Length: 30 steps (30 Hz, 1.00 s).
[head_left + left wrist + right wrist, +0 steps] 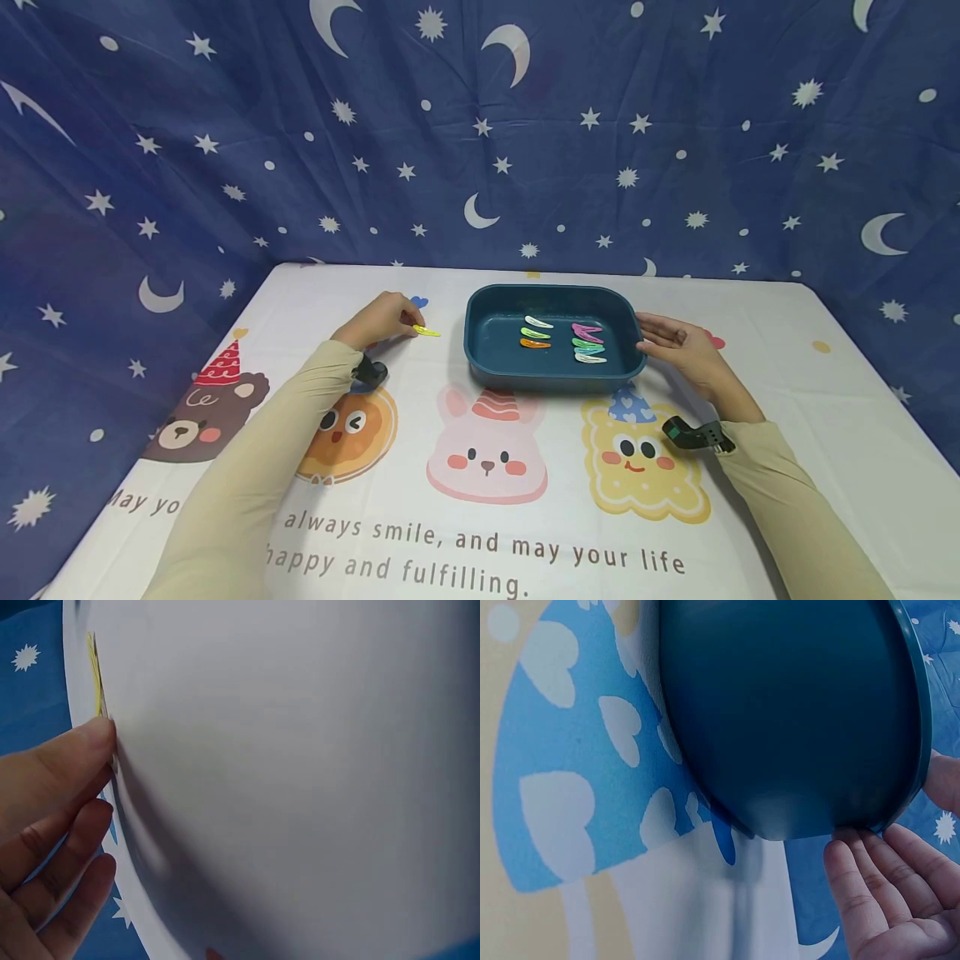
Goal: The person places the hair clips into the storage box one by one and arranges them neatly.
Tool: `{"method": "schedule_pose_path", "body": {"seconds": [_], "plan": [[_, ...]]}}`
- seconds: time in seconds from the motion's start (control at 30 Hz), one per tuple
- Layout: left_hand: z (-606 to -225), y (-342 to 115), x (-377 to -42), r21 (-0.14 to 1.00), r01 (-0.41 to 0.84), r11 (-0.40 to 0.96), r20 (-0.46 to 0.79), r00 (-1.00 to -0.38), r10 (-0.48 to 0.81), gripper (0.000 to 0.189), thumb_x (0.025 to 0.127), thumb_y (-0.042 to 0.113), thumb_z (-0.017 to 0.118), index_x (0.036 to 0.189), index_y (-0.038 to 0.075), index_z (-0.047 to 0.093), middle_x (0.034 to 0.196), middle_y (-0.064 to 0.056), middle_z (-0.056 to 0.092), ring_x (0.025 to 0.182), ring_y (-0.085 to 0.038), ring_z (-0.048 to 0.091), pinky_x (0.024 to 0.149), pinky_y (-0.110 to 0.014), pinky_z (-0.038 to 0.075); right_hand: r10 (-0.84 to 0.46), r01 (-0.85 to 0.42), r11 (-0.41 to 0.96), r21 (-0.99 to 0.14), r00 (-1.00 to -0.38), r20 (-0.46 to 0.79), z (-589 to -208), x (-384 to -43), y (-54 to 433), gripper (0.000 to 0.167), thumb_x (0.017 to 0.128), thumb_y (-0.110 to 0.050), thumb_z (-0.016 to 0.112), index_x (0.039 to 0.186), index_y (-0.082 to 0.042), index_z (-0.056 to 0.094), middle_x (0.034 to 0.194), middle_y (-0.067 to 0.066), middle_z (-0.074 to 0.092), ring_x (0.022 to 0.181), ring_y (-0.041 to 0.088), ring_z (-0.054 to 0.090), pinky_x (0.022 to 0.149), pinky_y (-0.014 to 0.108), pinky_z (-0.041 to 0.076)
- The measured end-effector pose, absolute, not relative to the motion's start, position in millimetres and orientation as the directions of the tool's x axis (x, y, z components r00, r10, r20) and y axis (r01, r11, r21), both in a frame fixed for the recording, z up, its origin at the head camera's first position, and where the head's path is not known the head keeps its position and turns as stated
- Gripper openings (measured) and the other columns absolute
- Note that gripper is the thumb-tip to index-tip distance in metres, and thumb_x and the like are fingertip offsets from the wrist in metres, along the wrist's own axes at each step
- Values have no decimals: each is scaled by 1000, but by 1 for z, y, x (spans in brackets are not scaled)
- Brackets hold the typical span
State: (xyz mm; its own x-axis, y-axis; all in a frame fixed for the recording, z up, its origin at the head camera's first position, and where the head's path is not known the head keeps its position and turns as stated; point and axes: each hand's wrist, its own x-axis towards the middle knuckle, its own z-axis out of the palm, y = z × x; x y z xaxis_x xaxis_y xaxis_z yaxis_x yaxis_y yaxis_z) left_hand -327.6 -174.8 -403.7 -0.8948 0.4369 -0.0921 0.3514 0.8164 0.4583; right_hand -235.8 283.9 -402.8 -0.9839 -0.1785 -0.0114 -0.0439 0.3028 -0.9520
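Between thumb and index finger, my left hand pinches a yellow snap hair clip, left of a dark teal tray. The clip's thin open prongs point away from the fingertips in the left wrist view. My right hand touches the tray's right end from outside, with fairly straight fingers and the thumb at the rim. Inside the tray, a white clip, a lime clip and an orange clip lie in one column. Beside them is a second column of pink clips, green ones and a white one.
A white tablecloth with printed cartoon animals and lettering covers the table. Behind and to the left hangs a blue curtain with moons and stars. Each wrist carries a small black camera.
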Motion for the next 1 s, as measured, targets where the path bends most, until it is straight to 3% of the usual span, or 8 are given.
{"method": "schedule_pose_path", "body": {"seconds": [1.0], "plan": [[-407,-177,-322,490,369,789,-39,-896,443,7,80,5,72,86,3,72,83,-10,69,74,-16,58,71,-27,48,-168,-25,348,-937,-985,-36,-403,-237,284,66,89,-19,65,143,2,34,143,27,37,97,-19,53,85,8,45]]}}
